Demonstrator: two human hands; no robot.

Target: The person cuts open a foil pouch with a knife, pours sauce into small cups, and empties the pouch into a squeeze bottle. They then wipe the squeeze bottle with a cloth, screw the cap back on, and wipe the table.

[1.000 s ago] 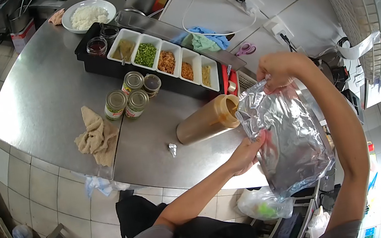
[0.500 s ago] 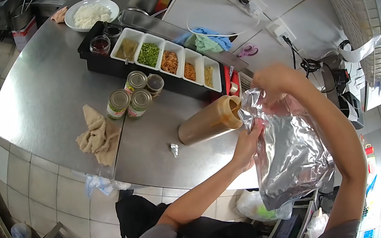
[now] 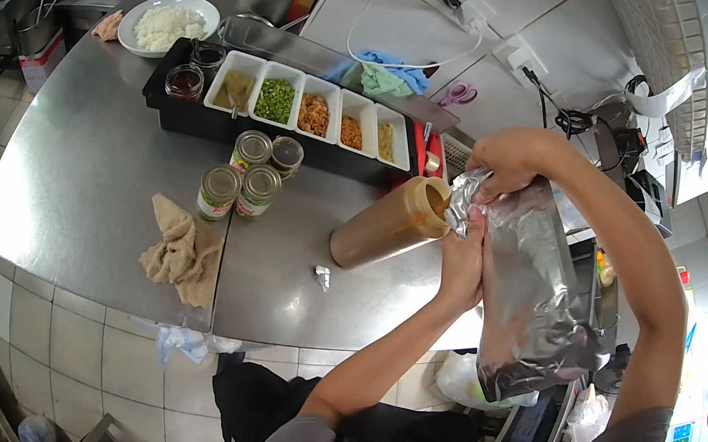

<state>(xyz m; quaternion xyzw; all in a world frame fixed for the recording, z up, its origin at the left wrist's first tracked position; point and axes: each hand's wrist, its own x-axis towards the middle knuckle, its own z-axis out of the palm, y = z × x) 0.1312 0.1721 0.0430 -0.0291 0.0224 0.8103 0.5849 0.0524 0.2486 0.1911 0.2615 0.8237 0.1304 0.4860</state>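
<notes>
Left hand (image 3: 463, 266): mostly closed, thumb up along the foil, pinching the silver pouch (image 3: 532, 304) just below its bunched neck (image 3: 465, 193); fingertips partly hidden.

Right hand (image 3: 509, 165): curled nearly shut on the same pouch, from above, at the upper edge; exact finger placement cannot be told.

Silver pouch: between the forearms, its body hanging below both hands, the gathered end at the rim of the tan container (image 3: 381, 228); whether the two touch is unclear.

Handling, as judged: keep the neck gathered narrow and directed inside the rim. Let the left hand steady the opening while the right governs the tilt; raise the sagging body gradually, without a hard squeeze. Limp foil could slip or fold over its own opening, and sideways pressure could shift the container, which neither hand braces.

Tan container: on the steel counter (image 3: 291, 292), wide mouth toward the pouch, brown residue around the lip.

Foil scrap (image 3: 323, 278): on the counter beside the container; best kept out of the mouth.

Cans (image 3: 259, 190): three, grouped with a dark-lidded jar (image 3: 286, 155), beyond the scrap.

Beige cloth (image 3: 182, 254): crumpled near the counter edge.

Condiment tray (image 3: 166, 107): black, bearing white tubs, farther back.
</notes>
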